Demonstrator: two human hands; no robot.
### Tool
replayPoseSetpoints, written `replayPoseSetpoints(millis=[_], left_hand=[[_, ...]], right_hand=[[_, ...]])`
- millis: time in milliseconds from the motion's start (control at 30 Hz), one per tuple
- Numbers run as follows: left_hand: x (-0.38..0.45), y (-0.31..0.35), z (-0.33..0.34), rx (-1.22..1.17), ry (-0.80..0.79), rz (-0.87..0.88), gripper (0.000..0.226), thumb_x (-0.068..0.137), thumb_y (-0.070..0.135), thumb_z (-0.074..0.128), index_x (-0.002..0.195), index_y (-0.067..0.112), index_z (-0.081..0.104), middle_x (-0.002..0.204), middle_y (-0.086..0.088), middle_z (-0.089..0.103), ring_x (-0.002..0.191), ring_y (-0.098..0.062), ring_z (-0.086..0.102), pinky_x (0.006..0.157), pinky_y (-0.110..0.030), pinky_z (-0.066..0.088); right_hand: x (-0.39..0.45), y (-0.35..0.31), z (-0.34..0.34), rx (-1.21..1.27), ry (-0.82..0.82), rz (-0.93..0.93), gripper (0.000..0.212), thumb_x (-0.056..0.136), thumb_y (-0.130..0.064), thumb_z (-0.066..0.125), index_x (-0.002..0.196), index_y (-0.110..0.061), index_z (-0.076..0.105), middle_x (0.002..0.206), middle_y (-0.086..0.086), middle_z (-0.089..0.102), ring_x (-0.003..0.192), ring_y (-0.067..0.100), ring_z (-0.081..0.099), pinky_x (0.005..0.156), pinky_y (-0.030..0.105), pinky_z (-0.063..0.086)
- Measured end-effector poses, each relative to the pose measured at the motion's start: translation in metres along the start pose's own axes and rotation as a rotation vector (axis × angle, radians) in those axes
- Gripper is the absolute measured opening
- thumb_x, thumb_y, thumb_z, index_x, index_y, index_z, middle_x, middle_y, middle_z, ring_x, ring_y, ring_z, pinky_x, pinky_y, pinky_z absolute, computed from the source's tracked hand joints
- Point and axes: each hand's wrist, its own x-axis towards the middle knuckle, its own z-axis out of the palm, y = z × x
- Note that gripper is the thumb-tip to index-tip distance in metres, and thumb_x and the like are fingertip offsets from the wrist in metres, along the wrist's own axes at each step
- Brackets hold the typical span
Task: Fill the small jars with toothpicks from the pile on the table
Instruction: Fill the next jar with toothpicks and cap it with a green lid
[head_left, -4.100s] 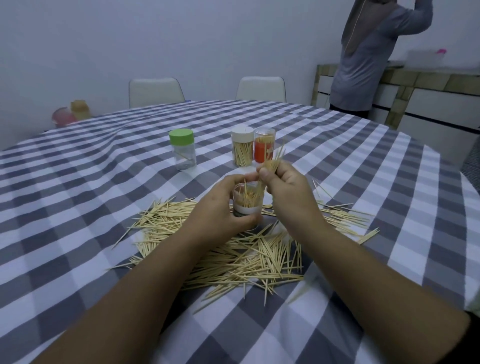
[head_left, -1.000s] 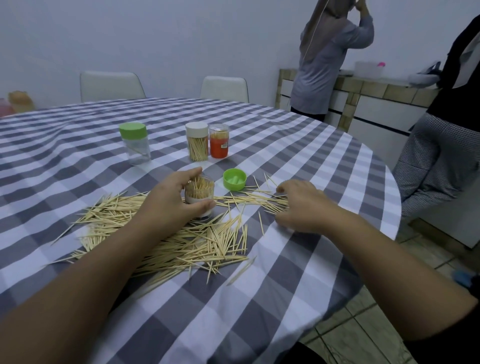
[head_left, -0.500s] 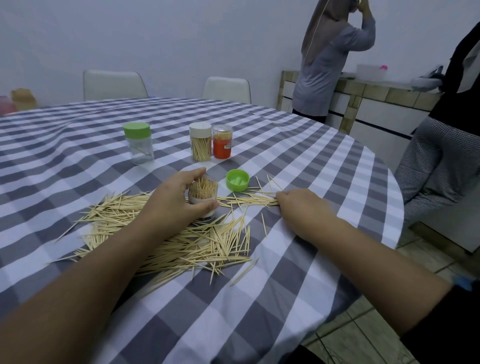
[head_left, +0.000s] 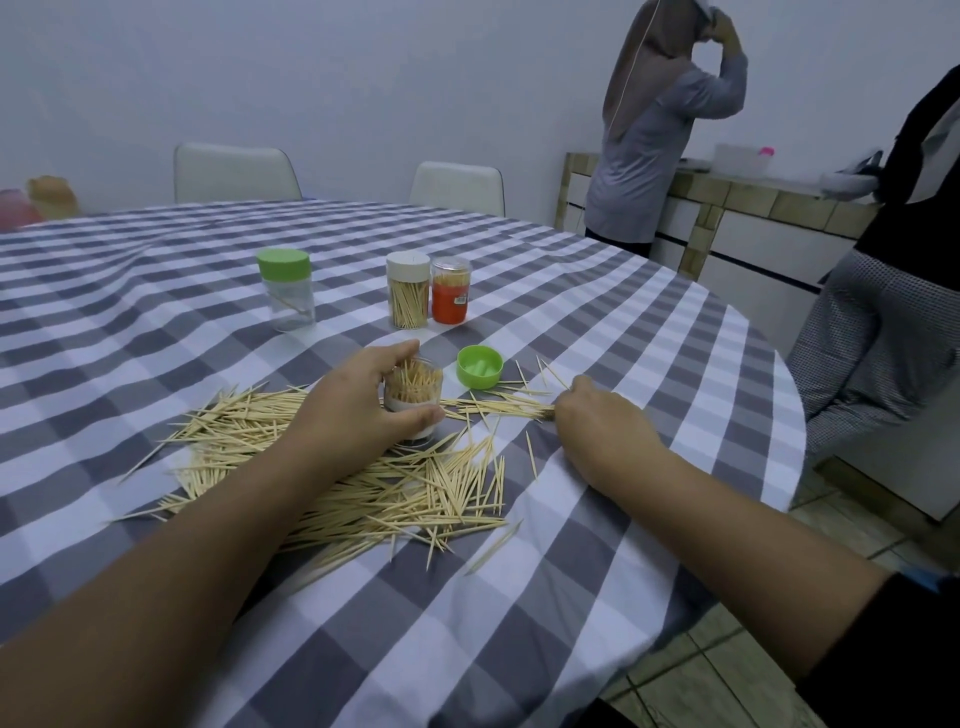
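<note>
A round table (head_left: 597, 519) under a grey-and-white checked cloth is seen, with the toothpick pile (head_left: 322, 473) spread across its near middle. At about twelve o'clock from the pile three capped jars are stood: a green-lidded jar (head_left: 287, 289) almost empty, a white-lidded jar (head_left: 408, 291) well filled, and an orange jar (head_left: 451, 292) touching it. The open jar (head_left: 414, 397), already crowded with upright toothpicks, is set at the pile's one o'clock edge, and its green lid (head_left: 479, 367) is laid upturned just beside it at two o'clock. Trouble is judged most likely from the crowded jar: it could be tipped if the next bunch is pushed in at a slant, and sticks could be splayed over the rim or dropped if the bunch is gathered unevenly. The left hand (head_left: 358, 410) is wrapped round the open jar, thumb at the front and fingers curled over the far side, the forearm laid across the pile. The right hand (head_left: 597, 426) is held palm down at three o'clock from the jar, fingers curled and pinching the ends of a loose bunch of toothpicks (head_left: 498, 408) lying flat on the cloth.
</note>
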Motion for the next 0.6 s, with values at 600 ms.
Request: replayPoseSetpoints(millis=[600], left_hand=[[0.006,-0.017,0.003,-0.177,-0.028,-0.111,0.103,0.066,0.052,0.079,0.146,0.043,0.015,0.114,0.005,0.066,0.097,-0.013,0.065,0.081,-0.042,0.056]], right_hand=[[0.043,-0.066,-0.06,1.776,0.278,0.063,0.02,0.096,-0.009,0.049,0.086,-0.022,0.062,0.098,0.004,0.07,0.087,0.009,0.063,0.078,0.021,0.05]])
